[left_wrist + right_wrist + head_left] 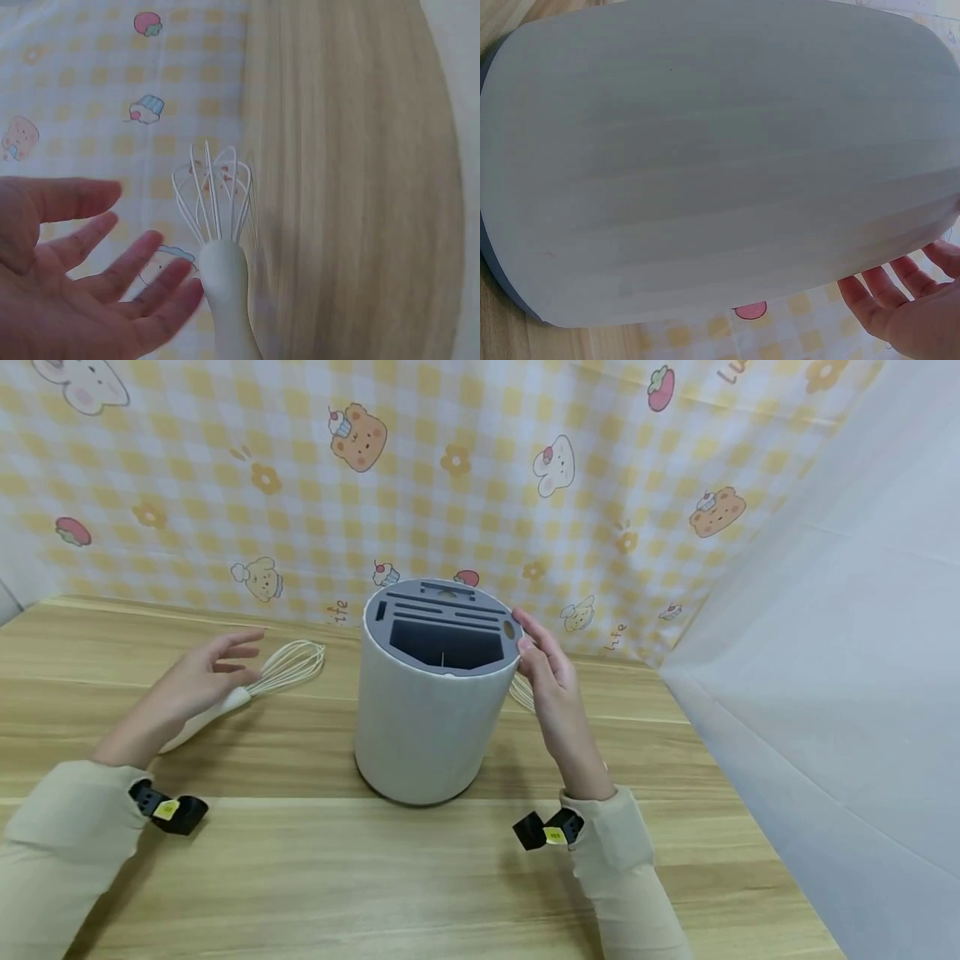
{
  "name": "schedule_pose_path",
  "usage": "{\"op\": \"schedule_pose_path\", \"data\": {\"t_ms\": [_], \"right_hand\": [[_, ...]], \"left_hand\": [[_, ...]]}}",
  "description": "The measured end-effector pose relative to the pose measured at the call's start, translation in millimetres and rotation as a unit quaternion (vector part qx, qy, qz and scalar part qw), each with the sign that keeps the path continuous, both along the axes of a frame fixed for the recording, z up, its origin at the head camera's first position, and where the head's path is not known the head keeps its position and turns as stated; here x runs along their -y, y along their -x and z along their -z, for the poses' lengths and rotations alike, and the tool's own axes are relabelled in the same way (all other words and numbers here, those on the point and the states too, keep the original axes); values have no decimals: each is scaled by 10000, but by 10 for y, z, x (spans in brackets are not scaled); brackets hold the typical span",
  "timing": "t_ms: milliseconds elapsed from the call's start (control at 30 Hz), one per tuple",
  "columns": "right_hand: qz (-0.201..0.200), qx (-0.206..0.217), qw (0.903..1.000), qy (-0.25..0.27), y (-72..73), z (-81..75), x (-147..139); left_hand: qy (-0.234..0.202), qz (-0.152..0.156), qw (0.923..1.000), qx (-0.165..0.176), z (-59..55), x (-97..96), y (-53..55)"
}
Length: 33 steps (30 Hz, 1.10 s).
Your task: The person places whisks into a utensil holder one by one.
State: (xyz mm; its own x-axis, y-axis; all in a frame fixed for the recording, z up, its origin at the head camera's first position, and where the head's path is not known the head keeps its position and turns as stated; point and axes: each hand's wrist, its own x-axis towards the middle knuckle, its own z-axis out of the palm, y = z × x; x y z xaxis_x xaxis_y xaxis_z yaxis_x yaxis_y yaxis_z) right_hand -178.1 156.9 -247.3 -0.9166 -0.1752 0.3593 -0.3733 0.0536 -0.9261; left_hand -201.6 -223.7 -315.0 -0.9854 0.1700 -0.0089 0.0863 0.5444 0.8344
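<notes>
A white cylindrical utensil holder (431, 727) with a grey slotted top (448, 610) stands upright on the wooden table. At the right side of its rim, my right hand (553, 685) touches the holder with thumb and fingertips. The right wrist view shows those fingers (885, 289) along the holder's outer wall. To the left lies a whisk (288, 668) with a pale handle (225, 289) and wire loops. Over that handle hovers my left hand (206, 681), fingers loosely spread and nothing held. Part of the handle is hidden beneath this hand.
Wire loops of another whisk (522, 692) show behind the holder on the right, mostly covered by the hand. A yellow checked cloth (450, 502) with cartoon prints hangs along the table's back edge. White sheeting (810, 635) borders the wooden table (337, 877) on the right.
</notes>
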Motion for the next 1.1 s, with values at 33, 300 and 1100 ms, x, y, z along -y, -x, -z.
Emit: {"op": "schedule_pose_path", "data": {"t_ms": [33,300,1100], "right_hand": [[1,0,10000,-1,2,-2,-1],[-29,-14,10000,22,11,-2,-5],[-32,36,10000,53,12,6,-7]], "left_hand": [[34,80,9999,105,14,22,13],[230,409,9952,855,122,128,72],[-31,87,9922,1240,239,216,107]]}}
